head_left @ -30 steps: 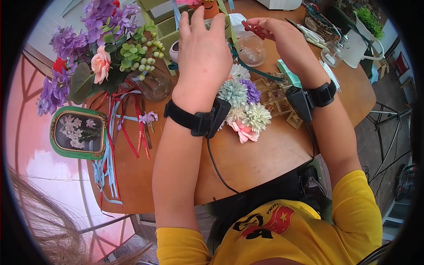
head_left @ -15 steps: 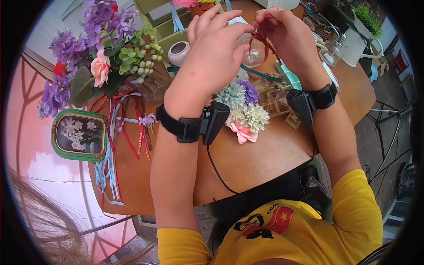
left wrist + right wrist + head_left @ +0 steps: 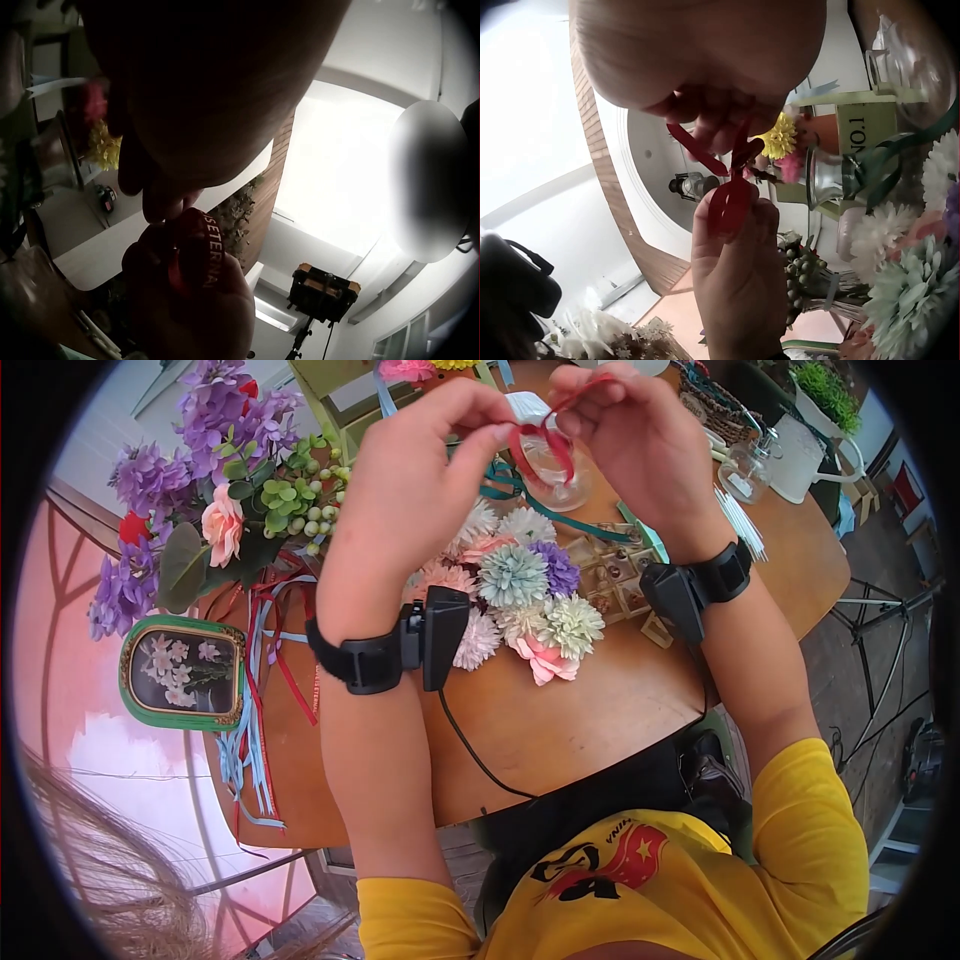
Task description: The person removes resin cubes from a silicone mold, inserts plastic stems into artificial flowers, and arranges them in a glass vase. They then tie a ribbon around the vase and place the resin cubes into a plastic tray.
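A red ribbon (image 3: 562, 455) with pale lettering is looped between both hands, high over the table. In the right wrist view the ribbon (image 3: 729, 206) shows loops meeting at a middle, like a bow. My left hand (image 3: 420, 485) pinches one loop between thumb and fingers. From the other side my right hand (image 3: 645, 455) pinches the ribbon with its fingertips, the fingers curled. Printed letters show on the ribbon (image 3: 201, 251) in the left wrist view, close to the right hand. Below the hands lie artificial flowers (image 3: 513, 573) in white, blue, purple and pink.
A clear glass vessel (image 3: 570, 490) stands behind the ribbon, with a dark green ribbon (image 3: 575, 520) beside it. Purple flowers (image 3: 150, 475) and a green picture frame (image 3: 183, 672) are at the left. Blue ribbons (image 3: 232, 755) hang over the table edge. A white watering can (image 3: 797, 455) stands right.
My left hand has come down and left after meeting the right hand at the ribbon, and it now pinches a loop. The ribbon is spread wider, and more of the flowers shows.
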`<state>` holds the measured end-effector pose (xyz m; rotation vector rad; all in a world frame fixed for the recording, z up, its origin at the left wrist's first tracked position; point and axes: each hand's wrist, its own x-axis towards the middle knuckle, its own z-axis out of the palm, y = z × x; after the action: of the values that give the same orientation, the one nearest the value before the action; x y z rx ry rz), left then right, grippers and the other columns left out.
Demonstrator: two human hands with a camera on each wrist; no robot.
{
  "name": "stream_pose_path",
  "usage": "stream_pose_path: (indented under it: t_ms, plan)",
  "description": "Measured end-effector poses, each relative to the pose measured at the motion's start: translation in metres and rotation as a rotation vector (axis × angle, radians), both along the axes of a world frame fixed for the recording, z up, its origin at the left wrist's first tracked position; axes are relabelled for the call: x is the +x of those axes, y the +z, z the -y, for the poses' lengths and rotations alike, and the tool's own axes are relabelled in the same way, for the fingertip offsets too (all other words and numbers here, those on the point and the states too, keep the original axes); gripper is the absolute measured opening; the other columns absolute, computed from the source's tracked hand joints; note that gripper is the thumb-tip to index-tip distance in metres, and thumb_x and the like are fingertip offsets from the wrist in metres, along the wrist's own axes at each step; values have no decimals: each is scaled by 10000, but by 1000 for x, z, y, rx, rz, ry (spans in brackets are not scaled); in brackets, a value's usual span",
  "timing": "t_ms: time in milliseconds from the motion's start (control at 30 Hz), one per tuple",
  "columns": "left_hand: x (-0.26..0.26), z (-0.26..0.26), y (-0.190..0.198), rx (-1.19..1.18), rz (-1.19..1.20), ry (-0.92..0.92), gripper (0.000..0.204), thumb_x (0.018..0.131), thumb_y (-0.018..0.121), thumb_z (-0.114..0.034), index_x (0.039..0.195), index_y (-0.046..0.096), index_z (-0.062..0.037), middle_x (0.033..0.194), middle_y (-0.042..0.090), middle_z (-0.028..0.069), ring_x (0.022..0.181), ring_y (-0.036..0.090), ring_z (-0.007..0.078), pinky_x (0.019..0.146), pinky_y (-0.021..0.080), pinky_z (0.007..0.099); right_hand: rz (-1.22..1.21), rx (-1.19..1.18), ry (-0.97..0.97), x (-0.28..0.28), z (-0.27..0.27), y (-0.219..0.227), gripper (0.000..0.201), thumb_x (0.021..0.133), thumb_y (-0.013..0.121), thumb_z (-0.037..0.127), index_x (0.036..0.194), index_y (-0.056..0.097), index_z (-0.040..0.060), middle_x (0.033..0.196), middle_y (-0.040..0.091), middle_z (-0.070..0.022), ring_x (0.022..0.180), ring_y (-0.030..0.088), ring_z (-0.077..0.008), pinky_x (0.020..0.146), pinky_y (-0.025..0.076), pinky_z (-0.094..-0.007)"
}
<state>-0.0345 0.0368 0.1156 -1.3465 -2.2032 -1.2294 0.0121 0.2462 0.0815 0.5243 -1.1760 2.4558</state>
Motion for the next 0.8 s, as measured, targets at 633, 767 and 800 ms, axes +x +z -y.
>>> stream_pose_path:
  t_ms: [633, 767, 800]
  plan:
    - [5, 10, 16, 412, 544, -208, 53, 1059, 548, -48, 1111, 546, -41, 988, 631, 9, 844, 566, 53, 731, 443, 184, -43, 178, 173, -2, -2, -9, 203, 1085, 486, 247, 1065, 548, 55, 886, 515, -14, 793, 494, -144, 758, 433, -308]
    - [21, 15, 28, 365, 563, -269, 102, 1030, 570, -37, 1128, 588, -14, 990, 654, 25, 852, 611, 80, 755, 489, 217, -150, 376, -4, -10, -3, -25, 365, 1045, 577, 184, 1363, 543, 9, 1190, 649, -86, 1027, 609, -150, 923, 488, -324]
    - [13, 15, 23, 326, 466, -224, 124, 1019, 621, -81, 1125, 607, -19, 993, 665, 16, 868, 615, 82, 780, 491, 226, -168, 426, -42, -10, -1, -25, 385, 1038, 591, 174, 1381, 536, 9, 1208, 651, -90, 1066, 614, -151, 960, 489, -331]
